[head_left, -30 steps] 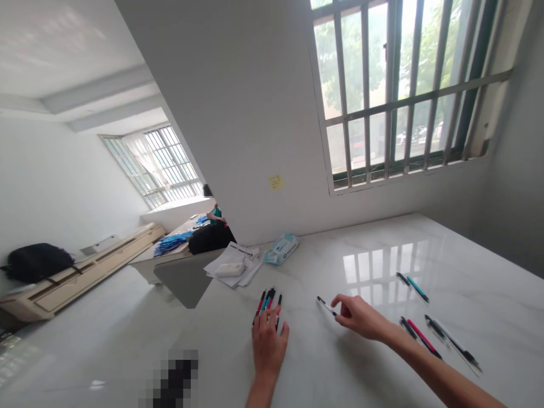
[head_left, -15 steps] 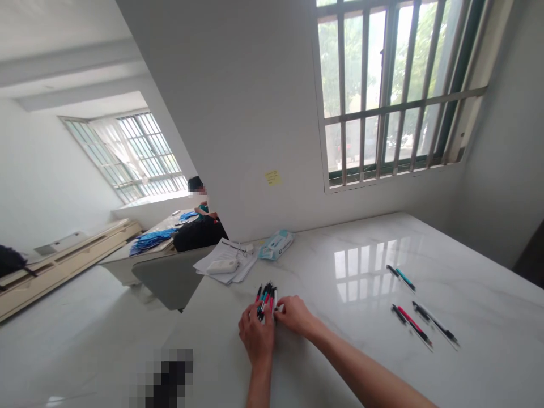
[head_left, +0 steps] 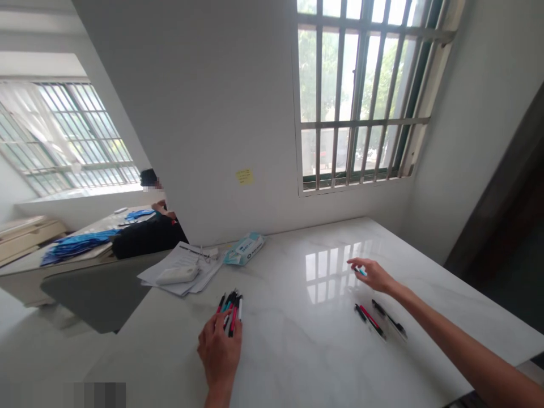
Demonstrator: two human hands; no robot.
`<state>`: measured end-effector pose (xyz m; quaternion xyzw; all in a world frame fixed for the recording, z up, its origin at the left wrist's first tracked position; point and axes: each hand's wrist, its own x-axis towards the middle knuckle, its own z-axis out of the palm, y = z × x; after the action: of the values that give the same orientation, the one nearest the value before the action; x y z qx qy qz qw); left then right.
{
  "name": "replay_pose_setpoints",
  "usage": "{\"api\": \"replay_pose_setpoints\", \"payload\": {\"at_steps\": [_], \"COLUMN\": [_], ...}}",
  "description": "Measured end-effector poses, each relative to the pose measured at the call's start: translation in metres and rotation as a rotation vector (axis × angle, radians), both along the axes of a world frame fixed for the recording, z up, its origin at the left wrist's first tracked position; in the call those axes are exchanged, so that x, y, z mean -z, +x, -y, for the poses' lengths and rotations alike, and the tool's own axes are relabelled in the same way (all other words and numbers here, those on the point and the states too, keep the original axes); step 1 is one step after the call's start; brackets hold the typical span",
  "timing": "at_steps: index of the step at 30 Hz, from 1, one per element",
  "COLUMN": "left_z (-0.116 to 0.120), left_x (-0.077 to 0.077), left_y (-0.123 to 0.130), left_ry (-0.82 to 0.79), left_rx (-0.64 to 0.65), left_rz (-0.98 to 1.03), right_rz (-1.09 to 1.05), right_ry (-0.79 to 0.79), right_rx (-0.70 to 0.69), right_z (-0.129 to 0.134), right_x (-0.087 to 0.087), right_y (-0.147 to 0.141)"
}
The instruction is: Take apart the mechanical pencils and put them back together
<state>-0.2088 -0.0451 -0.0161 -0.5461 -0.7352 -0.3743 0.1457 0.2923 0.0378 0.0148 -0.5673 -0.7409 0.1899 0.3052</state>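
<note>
My left hand rests on a bunch of pens at the table's near left, its fingers curled over their lower ends. The bunch has black, red, teal and white pens. At the right, my right hand reaches over a teal pen, fingers bent around it; whether it is gripped is unclear. Nearer than that hand, a red pen lies beside a black pen, with another dark pen to their right.
Papers with a white device on them lie at the back left, beside a blue-white wipes packet. A grey chair back stands left. Beyond it a person is near another table with blue items.
My right hand has left the pen bunch and moved right to the teal pen. My left hand stays at the bunch. The camera view has turned to the right.
</note>
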Motion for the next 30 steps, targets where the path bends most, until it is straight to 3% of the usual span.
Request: {"api": "replay_pose_setpoints", "payload": {"at_steps": [4, 11, 18, 23, 27, 30], "left_z": [-0.001, -0.001, 0.004, 0.008, 0.014, 0.020], "left_x": [-0.003, -0.006, -0.010, -0.016, -0.021, -0.025], "left_y": [0.002, -0.001, 0.003, 0.007, 0.025, 0.065], "left_ry": [0.013, 0.038, 0.071, 0.072, 0.108, 0.063], "left_rx": [-0.009, 0.011, 0.028, 0.031, 0.160, 0.385], "left_rz": [0.015, 0.089, 0.073, 0.097, 0.139, 0.243], "right_rz": [0.114, 0.178, 0.172, 0.114, 0.016, -0.078], "right_ry": [-0.113, -0.211, -0.244, -0.216, -0.152, -0.101], "right_rx": [0.127, 0.145, 0.186, 0.250, 0.268, 0.201], "right_z": [-0.026, -0.058, -0.063, -0.058, -0.047, -0.026], "right_x": [-0.008, 0.000, 0.012, 0.000, -0.017, -0.023], "right_y": [0.036, 0.019, 0.017, 0.030, 0.029, 0.001]}}
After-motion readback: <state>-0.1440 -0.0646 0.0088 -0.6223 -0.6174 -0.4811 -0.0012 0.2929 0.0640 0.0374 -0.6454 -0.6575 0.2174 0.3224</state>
